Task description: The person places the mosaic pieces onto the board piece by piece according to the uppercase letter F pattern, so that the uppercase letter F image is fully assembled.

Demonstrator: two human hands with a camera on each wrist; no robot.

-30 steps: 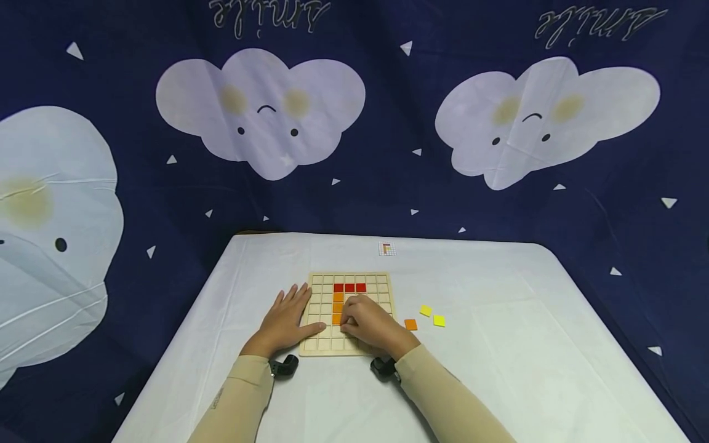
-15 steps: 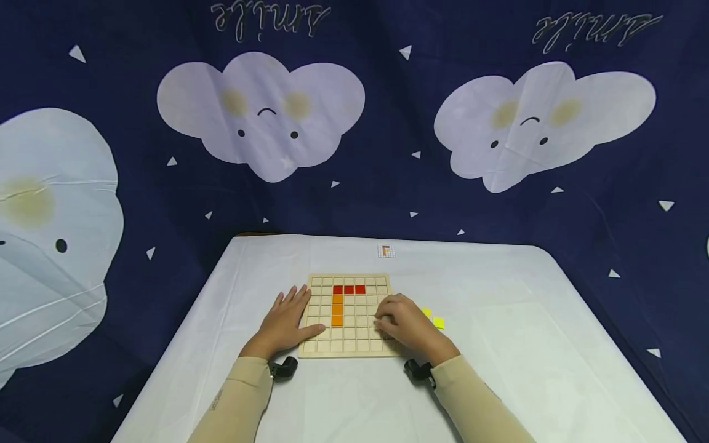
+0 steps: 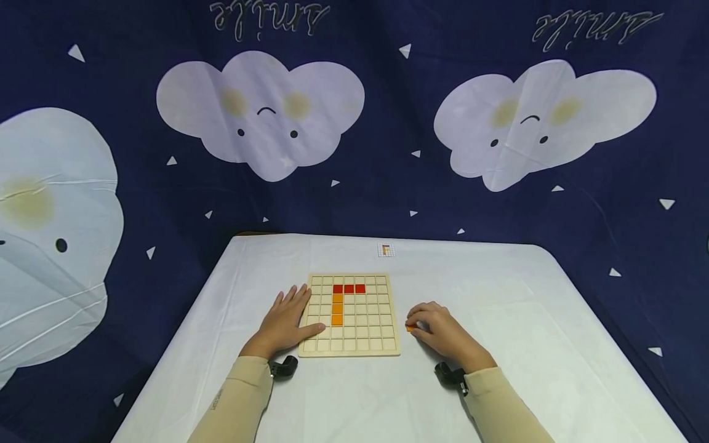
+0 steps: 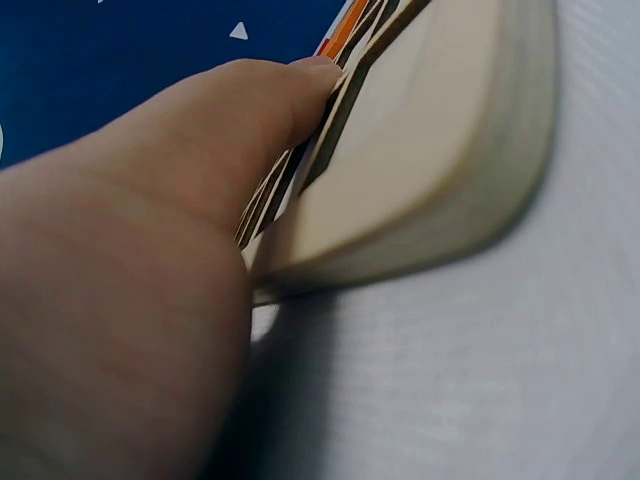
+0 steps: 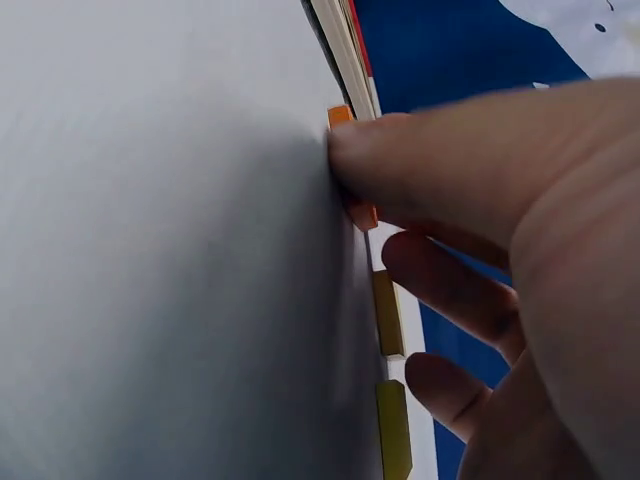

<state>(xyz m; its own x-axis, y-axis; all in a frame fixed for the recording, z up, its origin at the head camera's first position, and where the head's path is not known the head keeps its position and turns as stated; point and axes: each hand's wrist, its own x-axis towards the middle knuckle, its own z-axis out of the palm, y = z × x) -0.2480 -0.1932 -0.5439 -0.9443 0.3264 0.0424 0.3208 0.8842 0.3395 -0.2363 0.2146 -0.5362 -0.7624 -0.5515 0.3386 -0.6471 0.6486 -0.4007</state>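
Note:
A square wooden grid board (image 3: 382,347) lies on the table, with red tiles (image 3: 349,288) in a row and orange tiles (image 3: 337,309) in a column below their left end. My left hand (image 3: 284,323) rests on the board's left side, fingers spread and thumb over the near-left cells. Right of the board, my right hand (image 3: 440,329) pinches a loose orange tile (image 3: 409,328) at the table surface. In the right wrist view the thumb covers the middle of this orange tile (image 5: 340,115). Two yellow tiles (image 5: 394,430) stand near the other fingertips there; the hand hides them in the head view.
A small card (image 3: 386,250) with a printed grid pattern lies near the far edge of the white-covered table (image 3: 532,295). Behind the table hangs a dark blue cloth (image 3: 388,197) with clouds. Each wrist wears a black camera.
My right hand has moved right, from beside the orange column on the board to the loose orange tile on the table, which it now pinches. My left hand has stayed in place.

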